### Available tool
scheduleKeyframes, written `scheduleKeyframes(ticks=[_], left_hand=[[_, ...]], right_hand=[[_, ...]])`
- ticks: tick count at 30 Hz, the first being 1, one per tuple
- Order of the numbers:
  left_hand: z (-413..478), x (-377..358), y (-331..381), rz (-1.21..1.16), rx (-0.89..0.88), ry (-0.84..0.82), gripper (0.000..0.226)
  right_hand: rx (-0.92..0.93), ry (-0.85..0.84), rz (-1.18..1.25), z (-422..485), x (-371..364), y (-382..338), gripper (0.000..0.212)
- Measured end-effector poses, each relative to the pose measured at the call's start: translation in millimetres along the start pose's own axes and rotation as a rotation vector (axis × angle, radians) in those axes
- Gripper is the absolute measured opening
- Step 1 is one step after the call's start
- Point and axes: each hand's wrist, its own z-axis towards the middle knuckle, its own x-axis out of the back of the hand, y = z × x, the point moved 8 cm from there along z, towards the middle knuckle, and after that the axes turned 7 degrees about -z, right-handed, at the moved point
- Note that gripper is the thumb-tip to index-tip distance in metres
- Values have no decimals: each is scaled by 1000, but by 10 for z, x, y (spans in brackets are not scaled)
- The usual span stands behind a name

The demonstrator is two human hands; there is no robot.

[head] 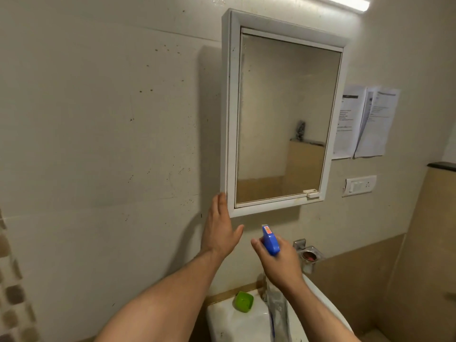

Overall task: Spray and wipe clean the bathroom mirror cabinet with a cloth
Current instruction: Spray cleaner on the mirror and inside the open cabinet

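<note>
I am seeing the left hand (219, 228) spreading wide with its fingers straight at the lower left corner of the mirror cabinet (230, 114) — its fingertips are touching the cabinet's outer side edge. The right hand (281, 260) is gripping the neck of the spray bottle (270, 239) just below the cabinet's bottom edge and apart from it, with the blue spray head pointing up toward the wall.

The cabinet is hanging on the wall with its door closed. Bare wall is running wide to its left, and papers (365, 122) are hanging just beside its right edge, with a switch plate (359, 185) below them. Under the hands the sink (222, 322) is jutting out, carrying a green cap (243, 301) on its rim. A metal holder (309, 255) is sitting on the wall near the right hand.

The bottle's clear body is blurring into the tap behind it — I cannot tell where one ends. Both forearms and the sink are running off the bottom of the view.
</note>
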Motion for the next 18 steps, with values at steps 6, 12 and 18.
scheduleKeyframes(ticks=[6,12,18], left_hand=[[137,168,231,285,-211,101,99],[292,347,570,367,-298,138,93],[676,805,1011,374,-387,229,87]], right_hand=[[-224,183,290,268,598,232,28],[-258,89,297,443,722,224,26],[68,305,195,777,1224,-645,30]])
